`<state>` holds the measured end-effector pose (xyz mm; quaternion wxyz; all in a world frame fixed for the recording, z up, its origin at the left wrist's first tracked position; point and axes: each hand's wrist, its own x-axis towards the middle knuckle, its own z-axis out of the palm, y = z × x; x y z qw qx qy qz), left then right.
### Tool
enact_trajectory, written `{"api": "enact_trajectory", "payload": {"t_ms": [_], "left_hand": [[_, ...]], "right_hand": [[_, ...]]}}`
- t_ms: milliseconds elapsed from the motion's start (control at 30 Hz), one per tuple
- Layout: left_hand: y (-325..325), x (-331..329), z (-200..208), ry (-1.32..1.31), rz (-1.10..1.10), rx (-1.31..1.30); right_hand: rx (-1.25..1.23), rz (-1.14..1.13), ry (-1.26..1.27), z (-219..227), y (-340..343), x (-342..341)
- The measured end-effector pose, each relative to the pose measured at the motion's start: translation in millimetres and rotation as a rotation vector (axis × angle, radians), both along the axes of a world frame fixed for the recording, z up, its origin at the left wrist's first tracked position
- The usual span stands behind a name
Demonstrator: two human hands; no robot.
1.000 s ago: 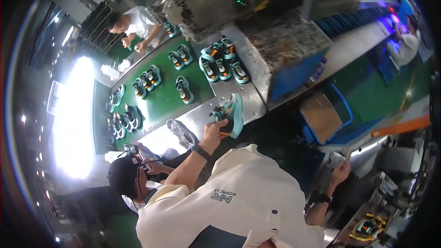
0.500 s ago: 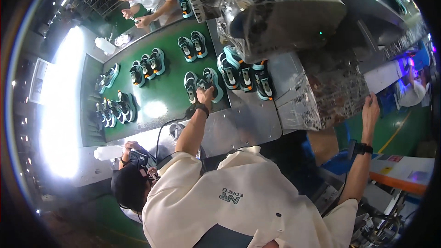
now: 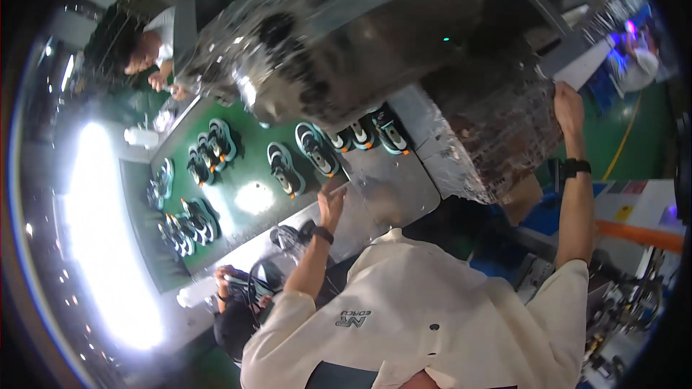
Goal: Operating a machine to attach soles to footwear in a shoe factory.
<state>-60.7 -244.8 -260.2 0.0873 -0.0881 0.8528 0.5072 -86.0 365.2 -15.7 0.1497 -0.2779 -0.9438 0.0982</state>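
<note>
My left hand [image 3: 331, 203] is above the bare metal strip [image 3: 382, 202] near the table's front edge, its fingers apart and apparently without a shoe. Just beyond it stand a black-and-teal sneaker [image 3: 286, 168] on the green tabletop and another sneaker [image 3: 317, 149] to its right. More sneakers stand to the right, one [image 3: 390, 132] in full view and others partly under a large film-wrapped machine housing [image 3: 360, 50]. My right hand [image 3: 569, 104] grips the outer edge of the film-wrapped box-like cover [image 3: 497, 130]; some of its fingers are hidden.
Several sneakers stand in rows [image 3: 211, 151] farther left, beside a bright lamp [image 3: 108, 230]. A person [image 3: 155, 50] works across the table; another in a black cap [image 3: 241, 328] is at my left. White bottles [image 3: 140, 137] and a brown cardboard piece [image 3: 522, 198] are nearby.
My left hand has come off a sneaker and drawn back toward the table's front edge. My right hand has shifted up along the wrapped cover's edge. The whole view has turned and shifted.
</note>
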Motion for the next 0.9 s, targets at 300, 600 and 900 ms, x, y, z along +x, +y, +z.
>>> {"api": "enact_trajectory", "payload": {"t_ms": [300, 600, 900], "left_hand": [[150.6, 52.2, 263.5, -0.115, -0.532, 0.437], [301.9, 108.6, 463.8, 0.566, -1.280, 1.099], [389.9, 170.0, 493.0, 0.698, -0.911, 1.581]], "right_hand": [[0.014, 0.041, 0.152, 7.3, -19.2, 13.1], [-0.022, 0.094, 0.169, 16.1, -26.3, 24.0], [-0.064, 0.179, 0.149, 23.9, -18.9, 26.3]]}}
